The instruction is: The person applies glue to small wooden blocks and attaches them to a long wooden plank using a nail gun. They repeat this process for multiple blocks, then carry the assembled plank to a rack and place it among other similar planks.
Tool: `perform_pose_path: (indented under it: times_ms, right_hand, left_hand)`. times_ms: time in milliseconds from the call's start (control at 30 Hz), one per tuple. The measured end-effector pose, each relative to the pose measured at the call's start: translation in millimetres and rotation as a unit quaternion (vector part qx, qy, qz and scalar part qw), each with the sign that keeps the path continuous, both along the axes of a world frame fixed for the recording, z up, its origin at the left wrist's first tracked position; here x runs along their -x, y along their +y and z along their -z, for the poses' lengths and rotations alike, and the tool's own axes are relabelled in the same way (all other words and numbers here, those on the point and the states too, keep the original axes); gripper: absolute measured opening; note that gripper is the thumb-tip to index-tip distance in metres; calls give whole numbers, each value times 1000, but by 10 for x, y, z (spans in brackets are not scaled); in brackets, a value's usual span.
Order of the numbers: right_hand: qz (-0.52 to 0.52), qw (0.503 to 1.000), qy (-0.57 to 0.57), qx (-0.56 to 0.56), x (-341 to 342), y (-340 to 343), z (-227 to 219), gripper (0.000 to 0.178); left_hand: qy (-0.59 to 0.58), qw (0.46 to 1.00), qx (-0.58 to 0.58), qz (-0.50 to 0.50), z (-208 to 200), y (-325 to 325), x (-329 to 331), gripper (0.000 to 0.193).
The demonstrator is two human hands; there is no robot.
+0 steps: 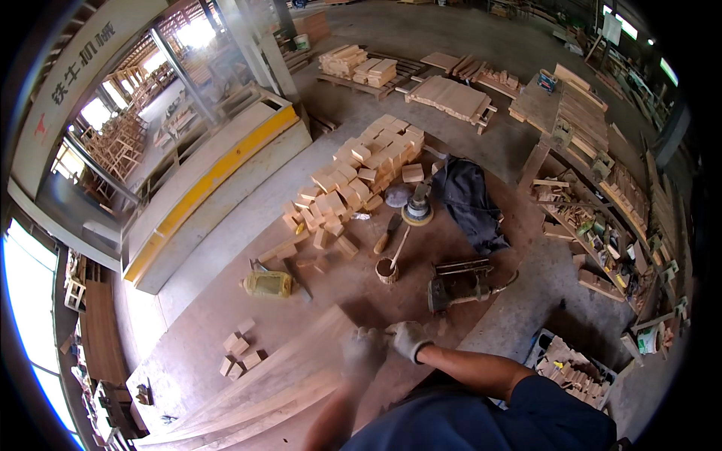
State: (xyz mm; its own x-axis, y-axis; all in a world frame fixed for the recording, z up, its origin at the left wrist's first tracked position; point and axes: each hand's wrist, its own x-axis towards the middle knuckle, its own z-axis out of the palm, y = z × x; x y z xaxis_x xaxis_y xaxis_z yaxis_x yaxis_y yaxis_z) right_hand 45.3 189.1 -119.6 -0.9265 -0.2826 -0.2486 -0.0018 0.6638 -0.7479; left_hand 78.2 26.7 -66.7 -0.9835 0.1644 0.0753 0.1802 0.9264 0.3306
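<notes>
In the head view, both hands are brought together over the near part of the brown worktable, at the right end of some long pale boards that run off toward the near left. The step in hand is judged to be close two-handed handling beside these boards, though what is being done to them cannot be made out. From this pose, a next move on the wood would seem to call for a steady hold at the boards' far end, with the wrists kept out of the way of the edges. The left hand, gloved in grey, is badly blurred and held low over the board end, with its forearm brought in from the near edge; whether its fingers are open or closed cannot be told. The right hand, gloved likewise, is reached in from the right with the elbow bent, and its fingers seem to be curled toward the left hand (a small thing might be pinched between the two, but none can be told apart). Beyond the hands, a cup with a stick is stood at the middle, a power tool is laid to the right, a yellowish bottle lies to the left, and wooden blocks are heaped farther off.
</notes>
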Motion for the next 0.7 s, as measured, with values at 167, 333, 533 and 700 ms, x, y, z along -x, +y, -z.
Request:
perform_pose_path:
  times_ms: [167, 333, 533, 700]
  right_hand:
    - [-8, 999, 17, -31, 100, 22, 9, 32]
    - [-82, 996, -30, -20, 289, 37, -177, 25]
    - [-65, 997, -40, 12, 285, -24, 65, 34]
    - [-82, 993, -90, -1, 351, 25, -80, 38]
  left_hand:
    - [-16, 999, 30, -7, -50, 61, -27, 24]
    - [-54, 996, 73, 4, -369, 214, -8, 34]
    - [-198, 972, 104, -66, -536, 379, 167, 37]
    - [-219, 968, 93, -85, -469, 369, 203, 34]
